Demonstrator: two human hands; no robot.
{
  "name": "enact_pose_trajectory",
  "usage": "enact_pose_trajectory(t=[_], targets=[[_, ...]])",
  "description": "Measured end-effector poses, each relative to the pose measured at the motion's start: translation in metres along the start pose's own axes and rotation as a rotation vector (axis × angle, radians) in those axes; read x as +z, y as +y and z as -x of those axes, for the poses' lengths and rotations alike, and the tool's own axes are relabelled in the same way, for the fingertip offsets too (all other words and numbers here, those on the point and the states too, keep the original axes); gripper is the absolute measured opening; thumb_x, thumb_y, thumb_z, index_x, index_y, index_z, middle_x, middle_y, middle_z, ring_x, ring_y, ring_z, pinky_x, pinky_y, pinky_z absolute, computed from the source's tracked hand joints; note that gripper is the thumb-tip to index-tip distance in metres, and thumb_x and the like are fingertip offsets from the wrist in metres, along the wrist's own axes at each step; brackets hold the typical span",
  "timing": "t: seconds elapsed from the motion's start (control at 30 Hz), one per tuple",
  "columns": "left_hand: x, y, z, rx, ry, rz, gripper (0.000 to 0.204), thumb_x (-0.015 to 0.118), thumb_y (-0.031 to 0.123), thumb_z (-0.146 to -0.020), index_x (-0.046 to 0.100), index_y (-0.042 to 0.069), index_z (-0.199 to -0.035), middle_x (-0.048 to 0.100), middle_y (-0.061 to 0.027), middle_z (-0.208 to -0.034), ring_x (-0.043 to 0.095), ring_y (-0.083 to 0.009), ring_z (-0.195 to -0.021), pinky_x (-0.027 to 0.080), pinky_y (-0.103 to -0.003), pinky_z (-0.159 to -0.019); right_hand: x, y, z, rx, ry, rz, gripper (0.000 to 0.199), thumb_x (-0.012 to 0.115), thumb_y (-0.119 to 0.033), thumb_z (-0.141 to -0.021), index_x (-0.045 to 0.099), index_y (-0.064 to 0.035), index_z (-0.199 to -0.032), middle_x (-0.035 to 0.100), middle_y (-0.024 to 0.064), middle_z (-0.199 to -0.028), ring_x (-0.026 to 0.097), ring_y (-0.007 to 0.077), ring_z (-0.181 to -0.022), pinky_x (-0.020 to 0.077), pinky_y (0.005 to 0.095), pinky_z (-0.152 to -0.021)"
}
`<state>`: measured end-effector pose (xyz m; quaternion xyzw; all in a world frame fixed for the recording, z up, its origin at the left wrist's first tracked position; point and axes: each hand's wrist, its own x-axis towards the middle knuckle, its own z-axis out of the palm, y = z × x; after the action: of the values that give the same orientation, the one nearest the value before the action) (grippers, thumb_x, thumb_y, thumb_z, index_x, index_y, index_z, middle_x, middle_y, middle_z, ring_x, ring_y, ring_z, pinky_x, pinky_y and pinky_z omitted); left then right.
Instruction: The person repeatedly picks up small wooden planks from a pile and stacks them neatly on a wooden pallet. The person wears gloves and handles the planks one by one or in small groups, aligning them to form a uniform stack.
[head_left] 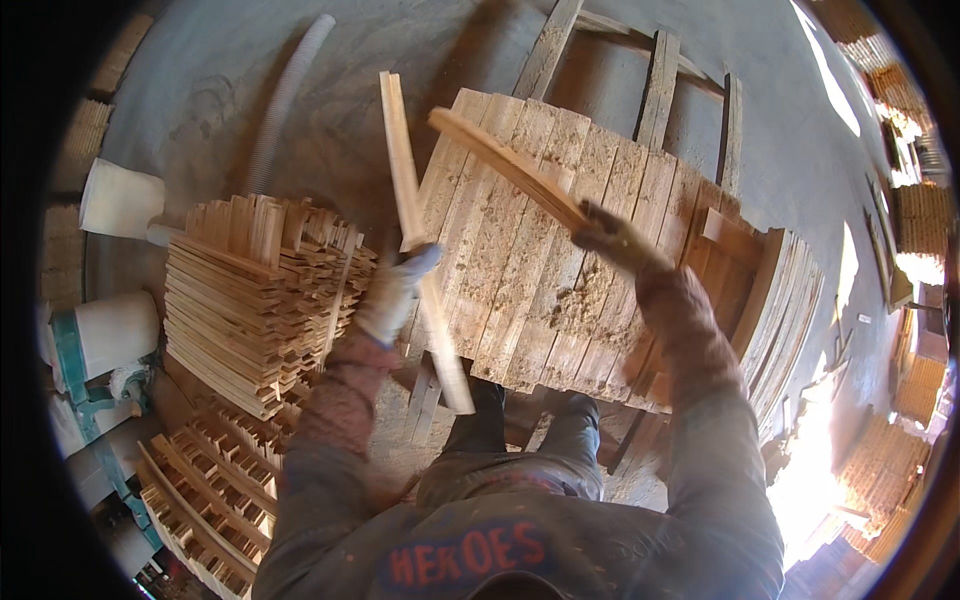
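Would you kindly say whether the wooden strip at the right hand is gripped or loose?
Gripped: the right hand closes around one end of the wooden strip, whose rest juts forward-left.

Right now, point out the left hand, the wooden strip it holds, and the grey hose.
Left hand (394,294), head view: back of the glove.
Wooden strip (404,180), head view: part beyond the hand.
Grey hose (281,100), head view: middle of its length.

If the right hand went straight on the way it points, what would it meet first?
Beyond the wooden strip it holds, the right hand points toward the sawdust-strewn planks, likely the first thing in line; its height above them is unclear.
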<state>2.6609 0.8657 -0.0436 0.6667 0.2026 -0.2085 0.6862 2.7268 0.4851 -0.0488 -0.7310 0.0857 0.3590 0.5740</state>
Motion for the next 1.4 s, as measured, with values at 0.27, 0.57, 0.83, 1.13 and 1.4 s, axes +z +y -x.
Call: enact_pose_trajectory(t=[0.27,0.57,0.83,1.13,1.4], targets=[[0.132,-0.038,-0.072,-0.034,-0.211,0.027,0.079,0.074,0.054,-0.091,0.052,0.000,-0.144,0.061,-0.0167,-0.139,0.058,-0.0261,-0.129,0.051,-0.034,-0.105,0.114,0.105,0.017,0.143,0.415,0.212,0.126,0.095,-0.049,-0.066,0.025,0.0009,-0.158,0.048,0.0235,-0.150,0.050,0.0379,-0.136,0.0442,0.0454,-0.114],[-0.053,-0.077,-0.151,0.018,0.259,-0.578,0.056,0.068,0.046,-0.097,0.057,0.015,-0.143,0.068,-0.0131,-0.121,0.062,-0.0227,-0.117,0.050,-0.033,-0.102,0.123,0.068,0.061,-0.132,0.643,-0.363,0.075,0.081,-0.001,-0.079,0.043,-0.0085,-0.144,0.062,0.0113,-0.128,0.063,0.0252,-0.111,0.0606,0.0340,-0.091],[-0.009,-0.040,-0.115,0.048,0.000,-0.070,0.047,0.073,0.044,-0.096,0.070,0.010,-0.128,0.070,-0.0016,-0.114,0.062,-0.0145,-0.105,0.049,-0.028,-0.096,0.056,0.176,0.071,0.155,1.110,0.489,0.101,0.084,-0.039,-0.077,0.033,0.0033,-0.153,0.055,0.0279,-0.141,0.057,0.0407,-0.128,0.0480,0.0433,-0.105],[0.013,-0.032,-0.109,-0.027,-0.217,-0.046,0.044,0.085,0.039,-0.085,0.074,0.008,-0.115,0.074,-0.0029,-0.106,0.065,-0.0167,-0.102,0.050,-0.033,-0.098,0.065,0.154,0.071,0.208,1.059,0.415,0.104,0.081,-0.040,-0.077,0.029,0.0043,-0.155,0.051,0.0296,-0.145,0.055,0.0410,-0.131,0.0459,0.0423,-0.109],[0.040,-0.067,-0.127,-0.091,-0.439,0.135,0.065,0.085,0.034,-0.085,0.059,0.001,-0.135,0.070,-0.0162,-0.126,0.067,-0.0260,-0.118,0.052,-0.038,-0.109,0.069,0.143,0.065,0.215,1.054,0.447,0.104,0.081,-0.044,-0.077,0.030,0.0044,-0.154,0.050,0.0301,-0.146,0.053,0.0425,-0.132,0.0449,0.0451,-0.111]])
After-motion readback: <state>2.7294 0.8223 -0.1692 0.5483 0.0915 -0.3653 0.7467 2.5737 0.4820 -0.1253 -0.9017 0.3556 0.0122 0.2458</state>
